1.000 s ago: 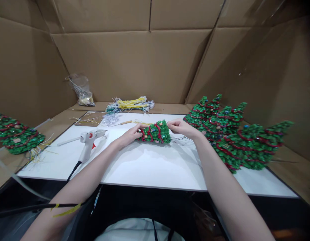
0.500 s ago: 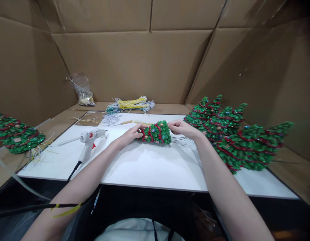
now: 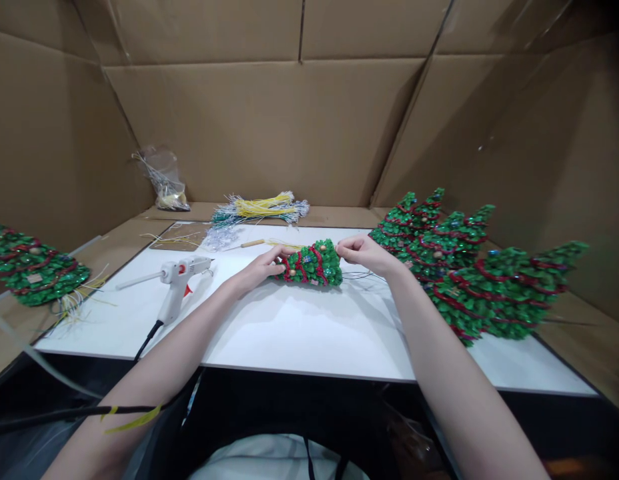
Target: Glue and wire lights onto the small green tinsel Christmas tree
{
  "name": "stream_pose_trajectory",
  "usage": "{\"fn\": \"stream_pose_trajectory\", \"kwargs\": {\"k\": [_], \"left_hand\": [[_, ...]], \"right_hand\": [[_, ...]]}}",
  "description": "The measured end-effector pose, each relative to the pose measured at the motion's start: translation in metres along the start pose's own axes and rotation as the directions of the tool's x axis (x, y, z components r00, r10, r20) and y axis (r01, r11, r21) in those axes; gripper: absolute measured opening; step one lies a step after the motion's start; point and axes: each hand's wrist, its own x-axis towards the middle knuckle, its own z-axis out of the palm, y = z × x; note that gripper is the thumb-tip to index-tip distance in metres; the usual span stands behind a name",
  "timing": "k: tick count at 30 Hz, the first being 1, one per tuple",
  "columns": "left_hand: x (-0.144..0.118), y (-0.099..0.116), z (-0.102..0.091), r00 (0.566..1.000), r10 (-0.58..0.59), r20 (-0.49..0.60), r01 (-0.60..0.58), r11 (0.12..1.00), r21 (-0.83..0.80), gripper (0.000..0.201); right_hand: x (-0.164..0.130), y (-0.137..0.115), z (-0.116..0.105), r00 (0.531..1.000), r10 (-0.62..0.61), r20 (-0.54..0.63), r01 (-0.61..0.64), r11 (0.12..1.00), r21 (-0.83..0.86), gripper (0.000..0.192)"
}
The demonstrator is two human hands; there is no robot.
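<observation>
Both forearms are reaching forward over the white table (image 3: pixel 299 340), converging on a small green tree (image 3: pixel 312 264) that is lying on its side near the table's middle. The left hand (image 3: pixel 262 266) is cupping the tree's narrower left end, fingers curled loosely around it. The right hand (image 3: pixel 362 254) is pinching at the wider right end, fingertips closed together beside thin dark wires (image 3: pixel 362 275) trailing from it; whether it is gripping the wires or the foliage cannot be told. The tree is showing bumpy green foliage, red garland bands and small beads. No readable writing is showing, not even on the glue gun (image 3: pixel 177 277) lying left of the hands.
</observation>
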Motion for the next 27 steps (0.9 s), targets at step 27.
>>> {"fn": "stream_pose_trajectory", "kwargs": {"k": [27], "left_hand": [[-0.0009,0.0035,0.0016,0.999,-0.042,-0.016,0.042,0.999,-0.002,0.048]], "right_hand": [[-0.0014,-0.0066,0.0007,0.999,-0.035,-0.027,0.033,0.998,-0.054,0.046]]}}
